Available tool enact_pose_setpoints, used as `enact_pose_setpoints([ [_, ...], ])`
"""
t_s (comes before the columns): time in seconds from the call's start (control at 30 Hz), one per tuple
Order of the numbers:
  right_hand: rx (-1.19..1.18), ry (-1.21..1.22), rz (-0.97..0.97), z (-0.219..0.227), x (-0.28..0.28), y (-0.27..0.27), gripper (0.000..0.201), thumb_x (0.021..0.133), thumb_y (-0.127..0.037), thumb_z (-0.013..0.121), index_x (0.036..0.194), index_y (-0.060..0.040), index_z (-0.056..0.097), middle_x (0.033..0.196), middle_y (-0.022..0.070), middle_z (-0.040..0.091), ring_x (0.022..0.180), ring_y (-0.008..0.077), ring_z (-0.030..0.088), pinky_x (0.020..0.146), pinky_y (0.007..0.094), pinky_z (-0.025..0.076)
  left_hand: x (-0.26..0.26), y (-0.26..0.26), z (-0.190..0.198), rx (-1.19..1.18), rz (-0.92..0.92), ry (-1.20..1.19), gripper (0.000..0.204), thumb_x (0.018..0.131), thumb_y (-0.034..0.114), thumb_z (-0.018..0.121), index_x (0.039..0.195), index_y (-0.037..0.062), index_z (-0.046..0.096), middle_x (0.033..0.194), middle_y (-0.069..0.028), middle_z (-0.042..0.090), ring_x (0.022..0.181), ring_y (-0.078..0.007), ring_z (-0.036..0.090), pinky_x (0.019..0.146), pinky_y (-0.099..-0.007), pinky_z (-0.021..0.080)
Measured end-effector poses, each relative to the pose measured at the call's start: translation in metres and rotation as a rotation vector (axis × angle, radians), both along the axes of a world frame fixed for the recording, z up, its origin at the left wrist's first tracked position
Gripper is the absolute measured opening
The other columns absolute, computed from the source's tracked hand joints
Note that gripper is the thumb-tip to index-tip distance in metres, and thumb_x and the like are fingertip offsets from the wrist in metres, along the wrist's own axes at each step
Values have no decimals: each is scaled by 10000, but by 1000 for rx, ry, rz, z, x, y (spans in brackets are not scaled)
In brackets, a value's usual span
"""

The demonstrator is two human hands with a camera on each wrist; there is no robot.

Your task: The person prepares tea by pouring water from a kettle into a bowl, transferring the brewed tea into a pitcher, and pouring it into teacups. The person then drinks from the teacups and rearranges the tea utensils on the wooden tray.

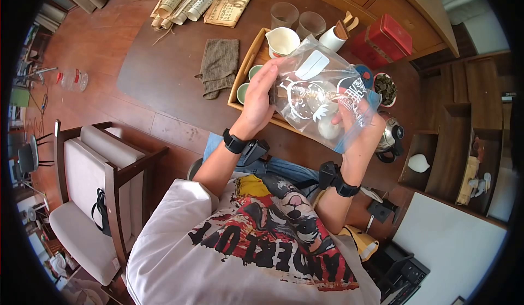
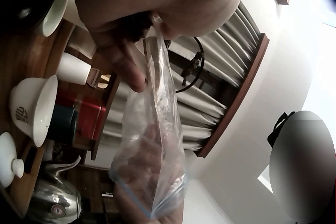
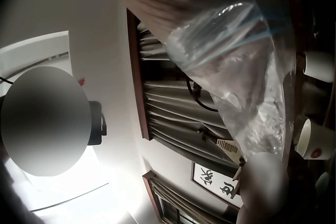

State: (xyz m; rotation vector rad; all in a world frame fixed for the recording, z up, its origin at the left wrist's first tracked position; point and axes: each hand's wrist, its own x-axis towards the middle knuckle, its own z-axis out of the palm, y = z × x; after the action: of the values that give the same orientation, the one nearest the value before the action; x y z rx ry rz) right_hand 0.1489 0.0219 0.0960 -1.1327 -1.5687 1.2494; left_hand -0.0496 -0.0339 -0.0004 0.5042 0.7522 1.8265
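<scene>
A clear plastic zip bag [image 1: 305, 100] with white printing and a blue strip at its mouth is spread between both hands, above the tea tray. My left hand [image 1: 257, 100] grips its far end between thumb and fingers; in the left wrist view a dark clump [image 2: 135, 27] shows at those fingers, and I cannot tell what it is. My right hand [image 1: 361, 133] is at the mouth end, its extended fingers showing through the plastic beyond the blue strip [image 2: 131, 195]. In the right wrist view the film [image 3: 231, 50] lies over that hand.
Below the bag, a wooden tray [image 1: 248, 59] bears a white pitcher [image 1: 283, 41] and green cups [image 1: 243, 93]. Around it stand clear cups [image 1: 284, 15], a red tin [image 1: 385, 38], a dish of dark leaves [image 1: 386, 89] and a metal kettle [image 1: 388, 135]. A brown cloth [image 1: 218, 64] lies left.
</scene>
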Motion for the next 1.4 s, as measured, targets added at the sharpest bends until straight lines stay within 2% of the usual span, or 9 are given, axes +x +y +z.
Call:
enact_pose_setpoints([
  [0.5,20,-24,-4,-6,-6,-1,283,965,49,822,1246,21,831,1053,45,775,744,110,686,654,282,570,0,0,-4,-17,-9,-5,449,1216,282,447,1534,-1,587,1474,-108,687,1314,-194,674,1099,-372,572],
  [1.03,-37,16,-15,-11,-7,0,295,968,85,795,1261,53,815,1108,72,791,731,106,659,665,277,538,-1,0,-6,-60,27,15,438,1221,260,421,1529,-2,590,1454,-107,686,1302,-186,674,1094,-374,581],
  [1.4,-73,53,-33,-8,-8,0,306,979,27,818,1284,15,827,1048,42,798,698,88,636,662,260,520,-3,0,-7,-33,19,2,445,1222,269,429,1527,-8,594,1450,-109,690,1301,-182,671,1100,-363,569],
])
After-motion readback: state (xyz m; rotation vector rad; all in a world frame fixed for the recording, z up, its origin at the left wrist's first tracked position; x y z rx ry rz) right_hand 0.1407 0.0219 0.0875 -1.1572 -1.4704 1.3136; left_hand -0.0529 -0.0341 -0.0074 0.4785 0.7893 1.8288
